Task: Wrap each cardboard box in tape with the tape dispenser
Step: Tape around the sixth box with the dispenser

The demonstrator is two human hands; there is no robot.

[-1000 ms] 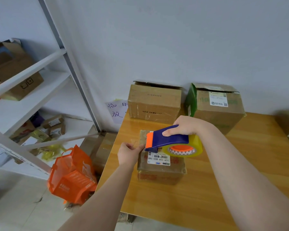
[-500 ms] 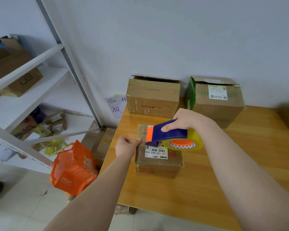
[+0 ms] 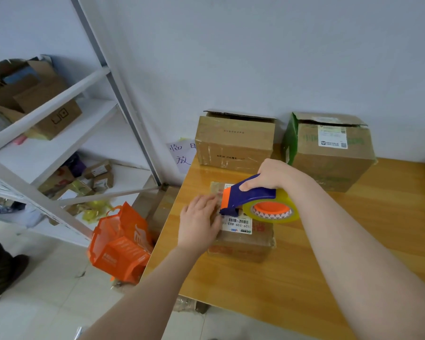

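A small flat cardboard box [image 3: 243, 241] with a white barcode label lies near the left edge of the wooden table [image 3: 329, 266]. My right hand [image 3: 275, 174] grips the blue and orange tape dispenser [image 3: 248, 196] with its yellowish tape roll, held over the box's top. My left hand [image 3: 199, 220] lies with straight fingers on the box's left edge, right beside the dispenser's orange nose. Whether a tape end lies under those fingers is unclear.
Two larger cardboard boxes stand against the wall: a brown one [image 3: 233, 143] and one with a green side [image 3: 329, 150]. Left of the table are a white shelf rack [image 3: 59, 133] with boxes, an orange bag [image 3: 118, 244] on the floor and another carton beside the table.
My left hand has moved from the box's left side onto its top edge and flattened there. The dispenser has tilted nose-down toward the box. The camera has shifted slightly.
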